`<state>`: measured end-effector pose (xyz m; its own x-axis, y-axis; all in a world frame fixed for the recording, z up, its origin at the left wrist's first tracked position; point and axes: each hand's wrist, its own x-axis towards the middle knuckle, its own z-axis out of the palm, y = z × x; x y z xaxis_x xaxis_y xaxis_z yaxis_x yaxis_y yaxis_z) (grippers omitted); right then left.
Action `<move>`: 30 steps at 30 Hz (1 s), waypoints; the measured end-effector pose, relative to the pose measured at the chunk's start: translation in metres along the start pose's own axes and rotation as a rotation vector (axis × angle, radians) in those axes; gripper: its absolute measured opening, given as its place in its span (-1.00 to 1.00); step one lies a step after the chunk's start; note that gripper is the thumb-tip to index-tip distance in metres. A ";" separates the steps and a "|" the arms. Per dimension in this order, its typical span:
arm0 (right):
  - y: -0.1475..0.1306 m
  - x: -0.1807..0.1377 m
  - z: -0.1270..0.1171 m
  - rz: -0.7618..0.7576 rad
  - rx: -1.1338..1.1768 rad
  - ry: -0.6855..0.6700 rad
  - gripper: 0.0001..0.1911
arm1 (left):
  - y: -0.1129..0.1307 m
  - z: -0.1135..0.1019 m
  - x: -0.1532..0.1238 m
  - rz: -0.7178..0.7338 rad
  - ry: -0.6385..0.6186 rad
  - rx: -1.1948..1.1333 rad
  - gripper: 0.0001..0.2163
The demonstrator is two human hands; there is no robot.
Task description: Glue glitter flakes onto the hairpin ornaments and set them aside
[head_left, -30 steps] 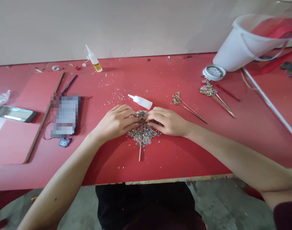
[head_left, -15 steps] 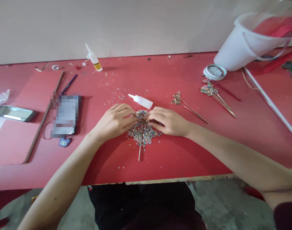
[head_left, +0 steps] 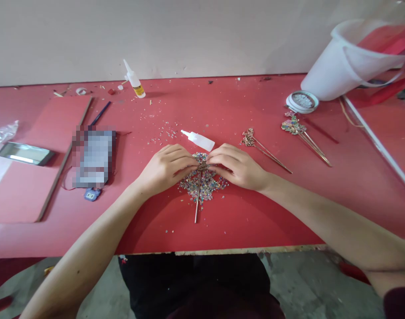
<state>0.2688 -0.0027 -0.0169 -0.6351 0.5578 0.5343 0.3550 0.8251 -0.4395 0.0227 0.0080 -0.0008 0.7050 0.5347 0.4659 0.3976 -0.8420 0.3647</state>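
Note:
My left hand (head_left: 171, 167) and my right hand (head_left: 237, 166) meet over a pile of small multicoloured chips (head_left: 207, 188), fingers closed on the two sides of a gold metal hairpin's ornate head. The hairpin (head_left: 198, 199) points its stem toward me, over the chips. Its head is partly hidden by my fingertips. Just beyond my hands lies a white glue bottle (head_left: 202, 141) on its side. To the right rest a bare gold hairpin (head_left: 249, 138) and another hairpin with coloured pieces on its head (head_left: 293, 126).
A second glue bottle (head_left: 136, 84) stands near the wall. At the far right are a white bucket (head_left: 335, 66) and a small round tub (head_left: 302, 102) of pale bits. On the left lie a board (head_left: 32, 195), a pixelated device (head_left: 96, 157) and a dark-framed rectangular object (head_left: 26, 153).
The whole view has shifted slightly, so things appear a little further right. Both hands keep their hold on the hairpin's head, with only slight finger movement.

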 end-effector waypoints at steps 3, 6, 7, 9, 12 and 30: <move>0.000 -0.001 0.001 -0.034 -0.001 0.001 -0.81 | 0.002 0.001 0.002 -0.016 -0.003 -0.064 -0.89; -0.001 -0.001 0.000 -0.053 -0.021 0.010 -0.81 | 0.005 0.001 0.004 -0.007 0.000 -0.074 -0.91; -0.001 -0.001 0.000 -0.056 -0.034 0.013 -0.82 | 0.006 0.001 0.005 -0.006 -0.001 -0.064 -0.91; -0.003 0.000 -0.001 -0.066 -0.073 0.015 -0.85 | 0.008 0.000 0.006 0.001 -0.009 -0.038 -0.91; -0.005 0.001 -0.003 -0.088 -0.166 0.009 -0.88 | 0.010 -0.002 0.007 0.059 -0.022 0.080 -0.92; -0.016 -0.001 -0.003 0.142 -0.341 0.065 -0.83 | 0.017 0.005 0.014 0.048 0.089 0.391 -0.91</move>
<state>0.2657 -0.0168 -0.0085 -0.5221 0.6640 0.5353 0.6511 0.7157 -0.2527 0.0421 0.0008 0.0073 0.6815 0.4840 0.5488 0.5712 -0.8207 0.0144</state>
